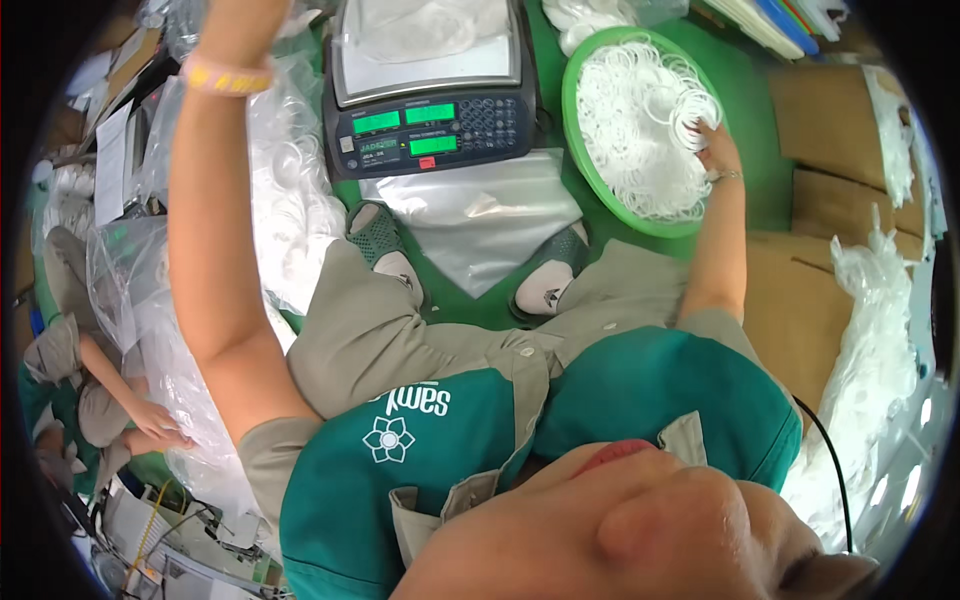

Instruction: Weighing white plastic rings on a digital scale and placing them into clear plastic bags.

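My right hand (720, 152) reaches into a round green basin (571, 115) heaped with thin white rings (635, 120). Its fingers are closed on a small cluster of those rings near the basin's right rim. My left arm stretches up the left side, a pale band at its wrist. Only the back part of my left hand (243, 28) shows; the top edge cuts off its fingers. Between my arms stands a dark digital scale (430, 140) with lit green displays. A clear plastic bag (420, 28) with whitish contents rests on its pan.
A flat clear plastic sheet or bag (475, 220) lies before my feet. Large clear bags of white rings (290, 180) line my left. Cardboard boxes (830, 120) and crumpled plastic bags (870, 330) stand at right. Another person's hand (155, 420) is at far left.
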Demonstrator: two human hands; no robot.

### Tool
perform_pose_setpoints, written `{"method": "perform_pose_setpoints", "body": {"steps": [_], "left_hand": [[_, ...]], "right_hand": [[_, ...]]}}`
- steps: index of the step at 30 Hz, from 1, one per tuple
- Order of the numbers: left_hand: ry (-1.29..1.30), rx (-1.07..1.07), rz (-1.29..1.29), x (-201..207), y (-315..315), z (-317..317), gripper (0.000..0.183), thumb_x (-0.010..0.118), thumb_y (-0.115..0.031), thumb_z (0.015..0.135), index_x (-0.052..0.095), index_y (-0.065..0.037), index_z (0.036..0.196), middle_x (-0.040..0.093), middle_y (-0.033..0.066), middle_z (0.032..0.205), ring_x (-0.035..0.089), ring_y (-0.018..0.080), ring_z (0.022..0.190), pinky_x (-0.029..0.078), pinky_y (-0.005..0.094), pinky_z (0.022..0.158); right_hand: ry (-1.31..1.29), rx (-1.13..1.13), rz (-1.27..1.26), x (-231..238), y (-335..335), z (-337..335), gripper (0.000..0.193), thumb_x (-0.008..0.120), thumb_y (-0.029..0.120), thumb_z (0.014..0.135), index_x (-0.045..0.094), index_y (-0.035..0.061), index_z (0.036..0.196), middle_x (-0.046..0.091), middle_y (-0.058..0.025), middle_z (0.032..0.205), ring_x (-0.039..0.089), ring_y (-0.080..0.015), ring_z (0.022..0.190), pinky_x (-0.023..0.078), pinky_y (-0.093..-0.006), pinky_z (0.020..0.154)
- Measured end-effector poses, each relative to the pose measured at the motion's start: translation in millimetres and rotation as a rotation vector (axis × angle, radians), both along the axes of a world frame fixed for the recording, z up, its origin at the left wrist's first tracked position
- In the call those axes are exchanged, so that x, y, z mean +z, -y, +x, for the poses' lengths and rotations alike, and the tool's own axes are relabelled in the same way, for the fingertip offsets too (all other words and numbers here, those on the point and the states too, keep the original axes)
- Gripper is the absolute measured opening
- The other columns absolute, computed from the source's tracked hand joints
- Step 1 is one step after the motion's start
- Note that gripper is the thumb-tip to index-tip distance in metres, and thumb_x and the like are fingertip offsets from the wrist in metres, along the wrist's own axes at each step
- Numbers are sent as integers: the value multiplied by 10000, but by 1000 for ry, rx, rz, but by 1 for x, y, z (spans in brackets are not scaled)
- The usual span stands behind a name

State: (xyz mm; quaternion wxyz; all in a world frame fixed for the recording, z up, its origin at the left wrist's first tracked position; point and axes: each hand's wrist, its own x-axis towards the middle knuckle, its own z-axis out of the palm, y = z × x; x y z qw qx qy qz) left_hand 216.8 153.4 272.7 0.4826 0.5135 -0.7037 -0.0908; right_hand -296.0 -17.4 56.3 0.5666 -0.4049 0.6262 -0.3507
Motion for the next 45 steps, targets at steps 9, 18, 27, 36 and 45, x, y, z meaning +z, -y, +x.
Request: {"method": "perform_pose_setpoints", "body": {"steps": [9, 18, 27, 36, 45], "left_hand": [[-228, -43, 294, -11, 37, -16, 361, 535, -243, 833, 545, 55, 1037, 598, 123, 954, 546, 162, 888, 420, 256, 778], [-181, 52, 174, -18, 27, 1, 502, 521, -298, 839, 440, 92, 1143, 502, 198, 1137, 464, 232, 1078, 353, 275, 901], [-317, -100, 8, -10, 6, 10, 425, 474, -273, 875, 435, -12, 1208, 480, 92, 1174, 427, 161, 1090, 325, 258, 917], [-1512, -388, 206, 22, -43, 0, 323, 460, -275, 864, 521, -96, 1125, 525, 8, 1108, 502, 114, 966, 345, 238, 796], [-583, 79, -47, -10, -22, 0, 298, 503, -171, 843, 518, -66, 1121, 527, 24, 1113, 528, 99, 915, 387, 202, 740]], "right_hand": [[-172, 403, -806, 175, 21, 193, 228, 501, 36, 829, 513, -16, 1051, 548, -87, 1034, 535, -187, 935, 441, -280, 784], [-471, 818, -1321, 167, -26, 345, 375, 563, 46, 701, 517, 14, 1072, 548, -171, 1049, 526, -289, 974, 410, -325, 837], [-390, 311, -925, 83, -15, 202, 178, 562, 150, 804, 592, 8, 908, 607, -46, 810, 543, -100, 725, 426, -229, 659], [-841, 334, -48, -151, -45, 76, 1156, 789, 391, 498, 103, -124, 1274, 342, -291, 1245, 359, -347, 1169, 313, -334, 966], [-491, 192, 5, -134, -28, 71, 101, 565, 66, 721, 517, 44, 807, 562, -68, 639, 529, -148, 475, 396, -257, 361]]}}
